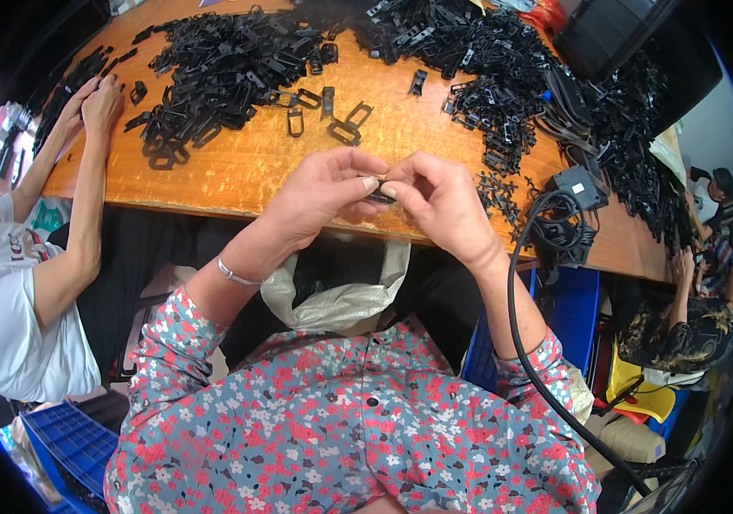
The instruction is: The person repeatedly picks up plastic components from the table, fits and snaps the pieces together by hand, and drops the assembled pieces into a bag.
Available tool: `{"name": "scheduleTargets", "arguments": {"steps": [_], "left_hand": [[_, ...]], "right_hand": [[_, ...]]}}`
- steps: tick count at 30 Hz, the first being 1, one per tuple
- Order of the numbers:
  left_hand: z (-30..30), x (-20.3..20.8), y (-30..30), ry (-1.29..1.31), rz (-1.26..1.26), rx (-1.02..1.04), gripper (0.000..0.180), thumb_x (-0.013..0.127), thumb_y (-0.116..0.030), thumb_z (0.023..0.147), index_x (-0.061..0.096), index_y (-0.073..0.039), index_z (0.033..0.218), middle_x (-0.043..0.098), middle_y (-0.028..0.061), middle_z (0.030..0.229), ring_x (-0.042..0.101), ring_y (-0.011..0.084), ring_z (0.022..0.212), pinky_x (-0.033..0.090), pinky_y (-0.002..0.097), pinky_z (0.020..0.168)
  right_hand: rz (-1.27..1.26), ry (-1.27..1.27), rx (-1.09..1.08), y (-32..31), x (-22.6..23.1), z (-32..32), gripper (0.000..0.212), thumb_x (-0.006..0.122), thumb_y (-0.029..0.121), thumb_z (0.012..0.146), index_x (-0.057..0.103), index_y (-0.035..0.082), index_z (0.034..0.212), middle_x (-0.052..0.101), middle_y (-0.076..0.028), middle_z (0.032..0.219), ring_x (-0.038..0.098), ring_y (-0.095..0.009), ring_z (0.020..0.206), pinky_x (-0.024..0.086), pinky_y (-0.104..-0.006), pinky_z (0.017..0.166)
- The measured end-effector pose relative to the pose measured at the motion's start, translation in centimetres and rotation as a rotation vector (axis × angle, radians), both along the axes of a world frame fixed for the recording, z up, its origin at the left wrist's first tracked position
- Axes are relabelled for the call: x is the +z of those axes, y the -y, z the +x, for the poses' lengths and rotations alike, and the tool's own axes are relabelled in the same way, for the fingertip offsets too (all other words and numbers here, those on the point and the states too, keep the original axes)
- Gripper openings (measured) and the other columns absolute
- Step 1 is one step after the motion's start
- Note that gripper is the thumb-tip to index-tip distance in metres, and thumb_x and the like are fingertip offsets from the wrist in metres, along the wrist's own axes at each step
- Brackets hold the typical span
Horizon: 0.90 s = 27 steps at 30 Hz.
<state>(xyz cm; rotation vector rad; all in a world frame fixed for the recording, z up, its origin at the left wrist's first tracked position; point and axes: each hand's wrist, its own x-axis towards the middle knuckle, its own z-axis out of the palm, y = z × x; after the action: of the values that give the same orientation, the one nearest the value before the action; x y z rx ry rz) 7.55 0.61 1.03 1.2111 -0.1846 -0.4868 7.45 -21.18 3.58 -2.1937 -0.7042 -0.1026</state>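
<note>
Both my hands meet over the near edge of the wooden table. A small black plastic part is pinched between them. My left hand grips it with thumb and fingers, and a band circles that wrist. From the other side, my right hand presses on the same part with thumb and forefinger. My fingers cover much of it, so its full shape is hidden. Just beyond my hands lie a few loose black rectangular frames. Below them, in my lap, a white woven sack hangs with its mouth open.
A large heap of black plastic parts covers the table's far left, another the right. Small cross-shaped pieces, a black box and coiled cable lie at right. Co-workers sit at left and right.
</note>
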Motion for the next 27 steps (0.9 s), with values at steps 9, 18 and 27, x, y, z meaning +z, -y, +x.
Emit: {"name": "scheduleTargets", "arguments": {"steps": [9, 18, 27], "left_hand": [[0.2, -0.4, 2.1, -0.113, -0.23, 0.027, 0.016, 0.068, -0.012, 0.101, 0.061, -0.005, 0.113, 0.071, 0.0059, 0.108, 0.072, 0.0135, 0.091, 0.061, 0.0258, 0.078], [12.3, 2.9, 6.8, 0.757, 0.781, 0.186, 0.029, 0.067, -0.03, 0.102, 0.066, -0.001, 0.099, 0.071, 0.0076, 0.083, 0.07, 0.0174, 0.078, 0.055, 0.0325, 0.068], [21.1, 1.5, 13.1, 0.796, 1.496, 0.222, 0.031, 0.077, -0.027, 0.089, 0.071, -0.002, 0.106, 0.073, 0.0225, 0.107, 0.069, 0.0407, 0.106, 0.055, 0.0502, 0.09]], "right_hand": [[0.553, -0.041, -0.044, -0.1, -3.9, -1.4, 0.034, 0.076, 0.01, 0.093, 0.067, -0.002, 0.123, 0.064, -0.009, 0.115, 0.064, -0.017, 0.108, 0.053, -0.0285, 0.089], [1.059, -0.508, -0.199, 1.1, -3.1, -1.8, 0.026, 0.066, 0.02, 0.101, 0.065, -0.002, 0.116, 0.074, -0.012, 0.108, 0.072, -0.017, 0.092, 0.06, -0.0295, 0.079], [1.051, -0.766, -0.019, 1.8, -4.1, -4.3, 0.028, 0.065, 0.011, 0.103, 0.054, -0.003, 0.124, 0.074, -0.016, 0.104, 0.075, -0.018, 0.079, 0.059, -0.026, 0.067]]}}
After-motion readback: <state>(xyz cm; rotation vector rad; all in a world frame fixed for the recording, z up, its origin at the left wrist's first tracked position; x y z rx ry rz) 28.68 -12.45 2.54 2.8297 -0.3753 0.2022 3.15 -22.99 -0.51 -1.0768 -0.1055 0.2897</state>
